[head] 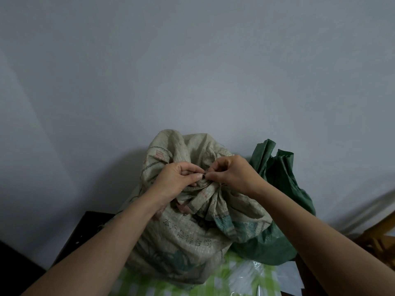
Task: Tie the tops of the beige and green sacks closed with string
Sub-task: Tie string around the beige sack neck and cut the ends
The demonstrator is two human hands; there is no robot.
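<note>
Task is judged under halfway. The beige sack (181,221) is being tied; the green sack (284,210) is not yet dealt with. The beige sack's neck is gathered and bunched just below both hands, and a cord-like line is seen wrapped round the gather on its left side. Whether a knot is finished cannot be told, as that spot is hidden by the fingers. The green sack is set just beside the beige one on the right, touching it. Its top stands up loose and ungathered, and no string is seen on it. Left to do, as judged: the beige knot is to be pulled tight, then the green top gathered and tied.

The left hand (177,178) is curled, with its fingers (193,175) and thumb pinched on a short dark end of string (204,174). The right hand (233,174) is likewise curled, and its fingers (213,170) are pinched on the same bit of string from the other side. The fingertips of both hands are nearly met, right above the gathered neck and against the fabric. Whether fabric is also gripped by the left hand's lower fingers cannot be told.

Both sacks are stood on a counter (213,280) covered by a green-and-white checked cloth, against a plain grey wall (192,60). A dark boxy object (85,227) is seen left of the beige sack. Wooden furniture (380,236) is seen at the far right edge.
</note>
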